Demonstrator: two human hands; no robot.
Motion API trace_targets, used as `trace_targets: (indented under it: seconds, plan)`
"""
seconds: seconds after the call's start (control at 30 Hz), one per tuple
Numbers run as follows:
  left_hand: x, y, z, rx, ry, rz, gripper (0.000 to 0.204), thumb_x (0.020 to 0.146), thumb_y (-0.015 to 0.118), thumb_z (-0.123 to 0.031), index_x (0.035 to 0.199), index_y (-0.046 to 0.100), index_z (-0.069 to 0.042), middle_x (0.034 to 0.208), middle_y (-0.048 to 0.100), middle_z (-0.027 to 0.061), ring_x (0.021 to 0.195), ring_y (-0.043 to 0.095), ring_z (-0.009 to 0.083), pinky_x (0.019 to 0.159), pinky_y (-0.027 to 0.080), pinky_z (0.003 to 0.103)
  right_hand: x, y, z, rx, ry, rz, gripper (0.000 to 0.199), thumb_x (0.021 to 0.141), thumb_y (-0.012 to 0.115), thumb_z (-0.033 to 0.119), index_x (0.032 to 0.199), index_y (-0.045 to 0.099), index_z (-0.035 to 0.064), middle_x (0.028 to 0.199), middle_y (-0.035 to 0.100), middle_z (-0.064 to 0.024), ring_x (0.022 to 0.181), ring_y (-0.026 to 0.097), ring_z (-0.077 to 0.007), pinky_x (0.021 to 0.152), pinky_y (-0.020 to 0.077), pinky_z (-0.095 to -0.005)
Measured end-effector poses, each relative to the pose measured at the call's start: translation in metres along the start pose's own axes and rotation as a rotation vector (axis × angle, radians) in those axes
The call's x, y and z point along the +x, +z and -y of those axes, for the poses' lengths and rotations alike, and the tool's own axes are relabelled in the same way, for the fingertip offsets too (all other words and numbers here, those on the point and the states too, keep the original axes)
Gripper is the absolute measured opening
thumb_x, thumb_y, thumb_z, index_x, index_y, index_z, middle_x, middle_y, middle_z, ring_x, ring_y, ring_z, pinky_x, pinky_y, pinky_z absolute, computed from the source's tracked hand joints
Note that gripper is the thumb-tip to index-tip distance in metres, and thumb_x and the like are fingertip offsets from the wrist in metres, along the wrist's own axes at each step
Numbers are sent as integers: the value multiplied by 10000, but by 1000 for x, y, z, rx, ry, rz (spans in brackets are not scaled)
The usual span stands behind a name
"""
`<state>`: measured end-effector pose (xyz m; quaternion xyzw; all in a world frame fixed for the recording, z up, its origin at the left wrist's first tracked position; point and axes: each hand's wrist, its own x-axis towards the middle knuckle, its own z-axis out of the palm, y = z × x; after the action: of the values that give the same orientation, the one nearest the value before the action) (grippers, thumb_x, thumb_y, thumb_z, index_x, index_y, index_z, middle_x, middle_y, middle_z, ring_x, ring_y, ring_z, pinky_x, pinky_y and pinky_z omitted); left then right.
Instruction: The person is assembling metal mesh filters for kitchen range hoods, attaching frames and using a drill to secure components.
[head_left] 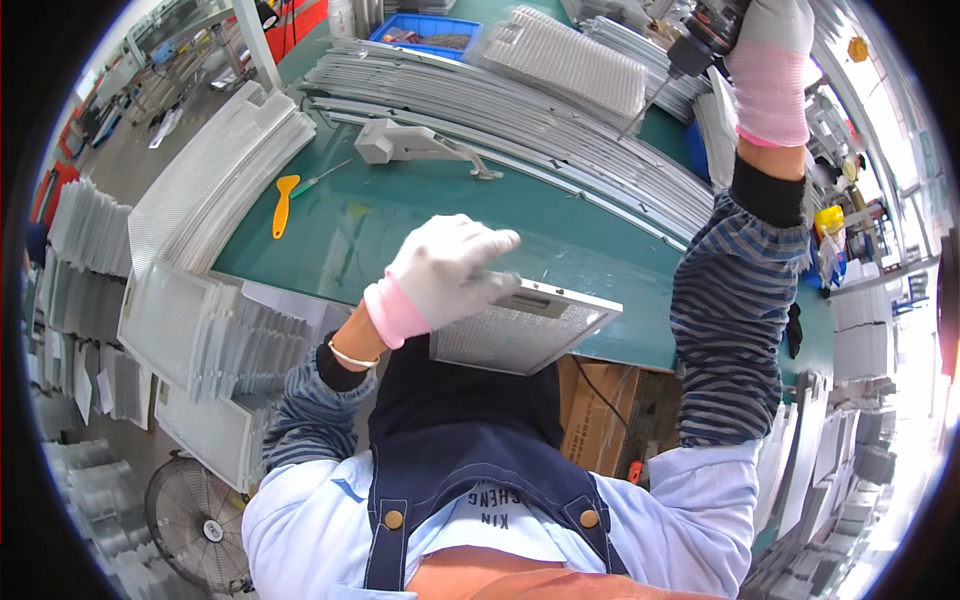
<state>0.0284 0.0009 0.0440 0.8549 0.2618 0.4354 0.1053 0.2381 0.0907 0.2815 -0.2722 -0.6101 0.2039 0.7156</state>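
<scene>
My left hand (450,265), in a white glove with a pink cuff, is over the left end of a mesh filter panel (520,335) in a metal frame. Its fingers are apart, with the lower ones at the panel's upper edge; whether they press on it is unclear. The panel tilts between the bench front and my dark apron. High at the right, my gloved right hand (775,65) is closed around a black power drill (708,38), partly cut off by the picture's rim. A long thin bit slopes down-left from the drill, over the metal strips.
On the green bench (600,250) lie a yellow scraper (284,207), a green-handled screwdriver (310,186) and a grey handled tool (410,145). Long metal strips (480,115) line its back, near a blue bin (430,32). Mesh panels (215,180) stack at the left, above a fan (205,525).
</scene>
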Motion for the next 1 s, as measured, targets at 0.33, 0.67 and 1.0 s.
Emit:
trace_targets:
  seconds: [0.33,0.67,1.0]
  plan:
    - [-24,-12,174,-932,-1391,-484,745,912,549,-620,1258,497,38,988,660,215,725,699,301,598,599,396,13,-12,-13,93,117,38,153,865,687,157,950,606,58,684,573,2,549,550,-85,500,446,-227]
    - [-17,-39,238,28,-1306,-288,869,921,430,-690,1399,412,35,1234,602,254,928,683,372,608,604,403,17,-26,-1,69,138,63,124,884,682,146,926,599,64,660,563,2,503,533,-86,454,411,-220]
    - [32,-38,228,56,-1338,104,849,949,282,-701,1246,596,30,1240,606,265,1150,566,426,976,468,447,17,-32,-4,22,170,57,118,878,677,160,899,621,59,665,578,-6,510,549,-93,461,420,-228]
